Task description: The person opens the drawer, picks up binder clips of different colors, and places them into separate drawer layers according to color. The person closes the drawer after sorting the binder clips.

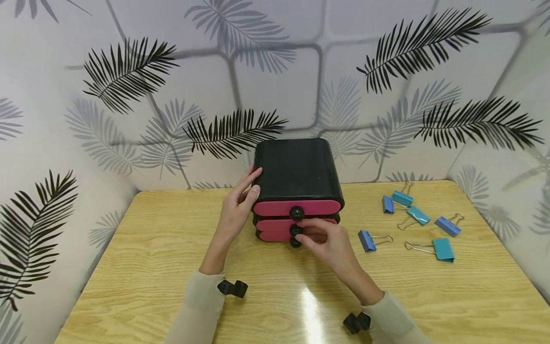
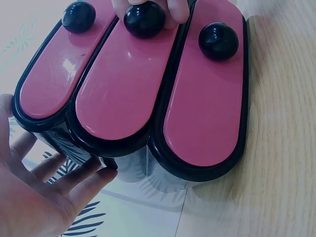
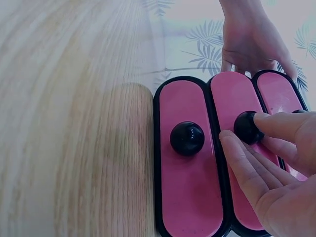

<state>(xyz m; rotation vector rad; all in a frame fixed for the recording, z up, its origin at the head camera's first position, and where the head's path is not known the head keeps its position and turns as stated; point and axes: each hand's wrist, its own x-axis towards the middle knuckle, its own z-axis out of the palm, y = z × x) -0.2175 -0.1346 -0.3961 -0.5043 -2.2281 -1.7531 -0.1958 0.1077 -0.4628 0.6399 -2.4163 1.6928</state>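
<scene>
A small black drawer box [image 1: 296, 167] with three stacked pink drawer fronts stands on the table. Each front carries a round black knob. My right hand [image 1: 328, 243] pinches the middle knob [image 3: 247, 129] between thumb and fingers, seen from close by in the right wrist view. My left hand [image 1: 236, 203] rests its extended fingers against the box's left side. In the left wrist view those fingers touch the black casing near the upper drawers. The bottom knob [image 3: 187, 138] and the top knob [image 1: 296, 213] are not held.
To the right of the box lie several blue and teal binder clips, among them a large teal clip [image 1: 443, 250] and a blue clip [image 1: 367, 241]. The wooden table [image 1: 172, 239] meets a leaf-patterned wall [image 1: 275, 91] behind the box.
</scene>
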